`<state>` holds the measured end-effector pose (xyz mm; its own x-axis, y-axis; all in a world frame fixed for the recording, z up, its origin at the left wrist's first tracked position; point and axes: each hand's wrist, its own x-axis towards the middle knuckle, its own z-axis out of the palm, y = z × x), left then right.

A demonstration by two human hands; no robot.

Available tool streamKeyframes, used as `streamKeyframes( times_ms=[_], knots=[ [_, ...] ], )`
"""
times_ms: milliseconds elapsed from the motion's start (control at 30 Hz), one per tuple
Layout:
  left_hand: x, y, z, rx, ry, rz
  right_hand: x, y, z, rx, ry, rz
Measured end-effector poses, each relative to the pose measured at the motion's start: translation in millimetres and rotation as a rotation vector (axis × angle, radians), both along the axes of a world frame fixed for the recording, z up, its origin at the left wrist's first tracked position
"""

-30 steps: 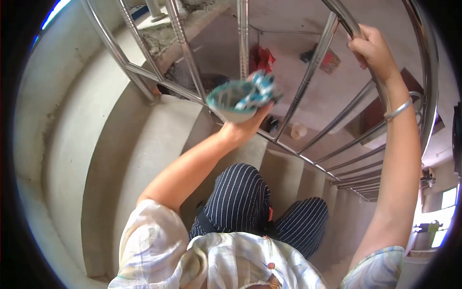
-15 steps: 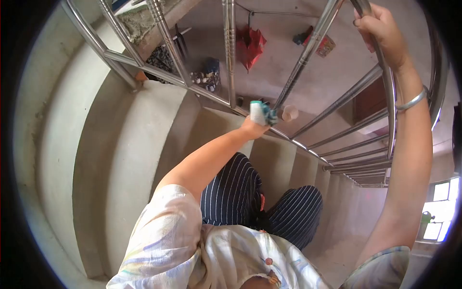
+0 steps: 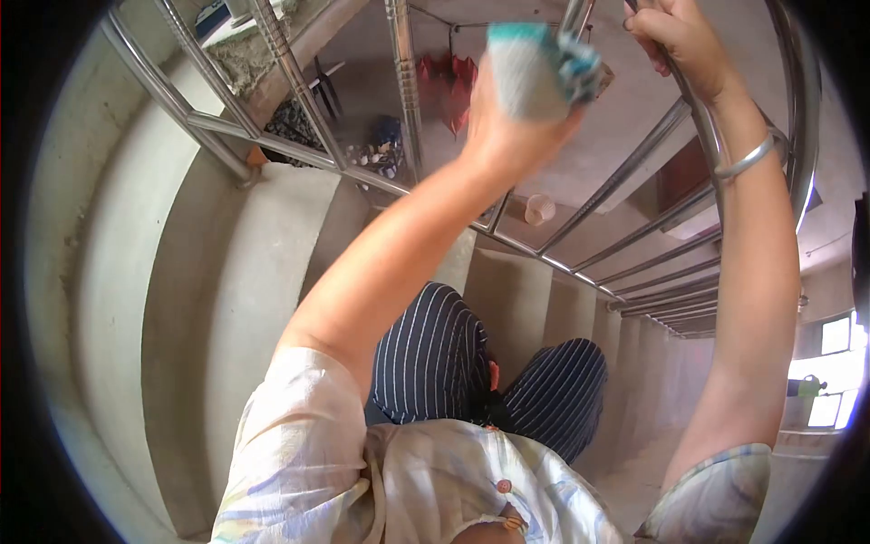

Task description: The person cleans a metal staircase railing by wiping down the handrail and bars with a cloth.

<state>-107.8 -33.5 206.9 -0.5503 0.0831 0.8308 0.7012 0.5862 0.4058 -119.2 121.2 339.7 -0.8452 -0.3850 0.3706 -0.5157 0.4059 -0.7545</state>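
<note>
My left hand (image 3: 512, 136) is closed on a grey-white cloth (image 3: 530, 72) with a teal edge and a darker patterned part. The cloth is pressed round an upright metal baluster (image 3: 577, 16) of the stair railing, high up, and hides part of it. At the upper right, my right hand (image 3: 684, 41) is wrapped round the shiny handrail (image 3: 702, 127). A silver bangle (image 3: 748, 156) circles that wrist.
Concrete steps (image 3: 263, 227) surround my bent knees, descending to the right. The railing's bottom bar (image 3: 566, 266) runs along the stair edge. Below lie a red folded item (image 3: 449, 86), a pale round container (image 3: 539, 210) and a dark patterned bag (image 3: 381, 150).
My left hand has moved up the baluster with the cloth, from near the bottom bar to high up. My right hand stays on the handrail; the view has shifted slightly.
</note>
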Motion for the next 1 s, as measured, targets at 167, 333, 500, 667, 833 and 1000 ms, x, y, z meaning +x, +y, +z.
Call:
streamKeyframes(
  times_ms=[167,333,500,667,833,1000],
  knots=[
    [-31.1,9.8,-36.1,-0.034,-0.15,-0.007,2.8,-2.7,0.7,0.015,0.02,-0.029],
    [10.7,-12.1,-142.0,-0.29,-0.504,0.052,3.6,-3.9,2.0,0.011,0.025,-0.01],
    [11.0,-53.3,-196.3,-1.163,-0.669,0.136,1.7,-2.5,2.6,0.034,0.034,0.003],
    [16.2,-24.5,-223.5,-1.239,-0.539,0.086,3.4,-4.5,3.5,0.038,0.046,-0.043],
    [19.9,-29.3,-206.1,-1.353,-0.679,0.023,3.3,-2.9,3.1,0.004,0.027,-0.01],
    [32.7,-67.2,-188.1,-1.284,-0.562,0.175,-0.4,-1.0,1.3,0.01,0.036,-0.002]
  ],
)
